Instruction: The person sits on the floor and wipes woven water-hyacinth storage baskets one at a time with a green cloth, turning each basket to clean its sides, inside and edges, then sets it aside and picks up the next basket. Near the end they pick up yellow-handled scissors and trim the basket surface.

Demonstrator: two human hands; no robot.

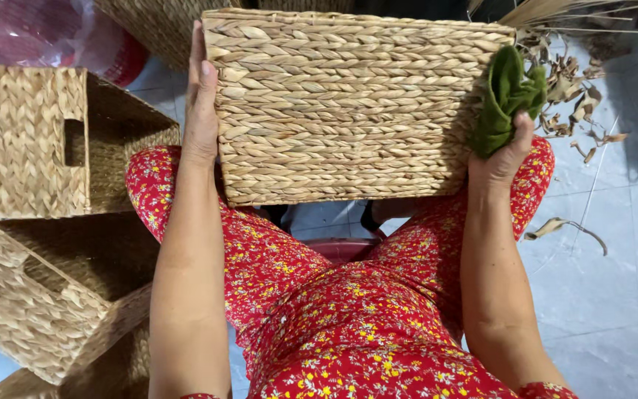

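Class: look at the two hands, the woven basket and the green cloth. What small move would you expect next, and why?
Probably a wipe: the right hand presses the green cloth against the woven basket at its right edge, while the left hand lies flat on the opposite side, steadying it on the knees.

Single head-worn camera looks steeply down, close over the lap, the woven basket [348,107] and tiled floor [614,281].

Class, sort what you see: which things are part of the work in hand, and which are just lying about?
In hand:
woven basket on the lap
green cloth in the right hand
left hand flat on its side

Lying about:
two open baskets
dried leaf scraps
red plastic bag
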